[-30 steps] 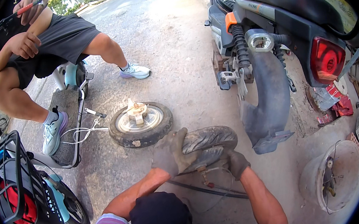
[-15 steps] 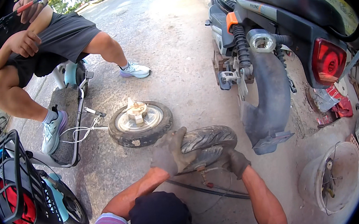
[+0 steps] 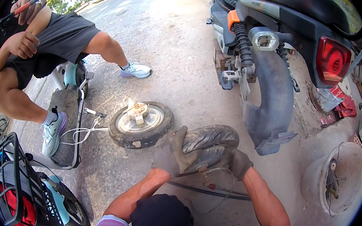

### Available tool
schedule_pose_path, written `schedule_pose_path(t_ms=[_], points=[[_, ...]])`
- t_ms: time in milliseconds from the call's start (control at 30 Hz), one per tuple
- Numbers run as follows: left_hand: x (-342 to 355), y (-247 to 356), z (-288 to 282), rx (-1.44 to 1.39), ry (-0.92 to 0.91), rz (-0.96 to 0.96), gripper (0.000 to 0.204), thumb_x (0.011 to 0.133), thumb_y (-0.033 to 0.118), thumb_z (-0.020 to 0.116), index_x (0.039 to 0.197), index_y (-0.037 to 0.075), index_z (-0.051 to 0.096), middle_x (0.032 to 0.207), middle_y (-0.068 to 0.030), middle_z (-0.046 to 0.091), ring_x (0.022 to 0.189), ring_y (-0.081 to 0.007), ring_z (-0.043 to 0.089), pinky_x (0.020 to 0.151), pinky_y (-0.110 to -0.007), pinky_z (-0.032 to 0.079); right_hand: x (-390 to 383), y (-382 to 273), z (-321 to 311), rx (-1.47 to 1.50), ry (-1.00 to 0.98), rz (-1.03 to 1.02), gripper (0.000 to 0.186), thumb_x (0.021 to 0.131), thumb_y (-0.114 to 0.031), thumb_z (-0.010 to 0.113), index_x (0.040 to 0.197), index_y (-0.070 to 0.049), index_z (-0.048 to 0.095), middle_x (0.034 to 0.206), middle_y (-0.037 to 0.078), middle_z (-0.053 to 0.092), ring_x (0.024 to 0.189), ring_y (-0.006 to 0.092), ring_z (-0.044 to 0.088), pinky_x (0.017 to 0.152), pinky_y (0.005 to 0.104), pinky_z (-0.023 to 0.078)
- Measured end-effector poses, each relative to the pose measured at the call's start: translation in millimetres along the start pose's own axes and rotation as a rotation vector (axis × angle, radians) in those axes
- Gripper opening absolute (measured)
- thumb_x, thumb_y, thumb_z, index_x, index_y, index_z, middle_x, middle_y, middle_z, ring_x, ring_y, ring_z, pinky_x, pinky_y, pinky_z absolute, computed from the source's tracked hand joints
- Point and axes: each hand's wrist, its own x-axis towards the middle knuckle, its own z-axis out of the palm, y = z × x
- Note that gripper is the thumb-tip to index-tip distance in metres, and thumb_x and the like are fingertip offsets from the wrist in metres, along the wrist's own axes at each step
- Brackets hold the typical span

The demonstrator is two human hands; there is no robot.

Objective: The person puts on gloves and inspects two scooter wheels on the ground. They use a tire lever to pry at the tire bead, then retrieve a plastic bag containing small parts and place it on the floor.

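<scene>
A worn black tyre [image 3: 209, 137] with grooved tread is held up in front of me between both gloved hands. My left hand [image 3: 169, 153], in a dirty grey glove, grips its left side, thumb up near the tread. On the right side my right hand [image 3: 239, 161] closes on the lower edge, its fingertips partly hidden behind the rubber. Below the tyre's near side is a brass fitting with a red end [image 3: 209, 184], joined to a thin line. A black hose [image 3: 217, 192] runs along the ground beneath. Just beyond my left hand lies a wheel with a metal hub [image 3: 124, 125].
At the right stands a scooter with a black rear fender [image 3: 273, 98]. A whitish bucket [image 3: 312, 183] with tools sits lower right, near red packets [image 3: 344, 105]. On the left, a person's shoe [image 3: 54, 134] rests on a bike's footboard, behind a black basket [image 3: 20, 173].
The tyre and my left hand have risen very slightly in the picture. My grip, the other person and the surrounding things look the same.
</scene>
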Motion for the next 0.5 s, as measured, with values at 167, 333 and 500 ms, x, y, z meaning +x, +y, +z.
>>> schedule_pose_path(t_ms=[167, 333, 500], points=[[0, -1, 6, 0.002, 0.033, 0.021, 0.084, 0.077, 0.051, 0.080, 0.143, 0.006, 0.055, 0.115, -0.0241, 0.067, 0.109, -0.0425, 0.066, 0.095, -0.048, 0.053, 7, 2, -5, 0.001, 0.089, 0.022, 0.025, 0.103, -0.028, 0.061, 0.105, -0.004, 0.068, 0.084, 0.009, 0.070, 0.062, 0.0168, 0.060, 0.057, 0.0308, 0.050], [1, -4, 5, -0.008, 0.030, 0.025, 0.084, 0.077, 0.050, 0.081, 0.143, 0.004, 0.055, 0.113, -0.0243, 0.067, 0.107, -0.0426, 0.066, 0.094, -0.048, 0.052, 3, -2, 1, -0.031, 0.105, 0.034, 0.027, 0.103, -0.029, 0.061, 0.098, -0.004, 0.069, 0.084, 0.012, 0.073, 0.061, 0.0159, 0.060, 0.054, 0.0304, 0.049], [-3, -4, 4, -0.009, 0.049, 0.053, 0.084, 0.076, 0.049, 0.082, 0.142, 0.003, 0.056, 0.111, -0.0246, 0.067, 0.105, -0.0420, 0.066, 0.094, -0.047, 0.053, -13, -14, 11, -0.206, 0.069, 0.028, 0.028, 0.102, -0.031, 0.062, 0.095, -0.005, 0.070, 0.078, 0.008, 0.071, 0.058, 0.0144, 0.059, 0.054, 0.0295, 0.048]])
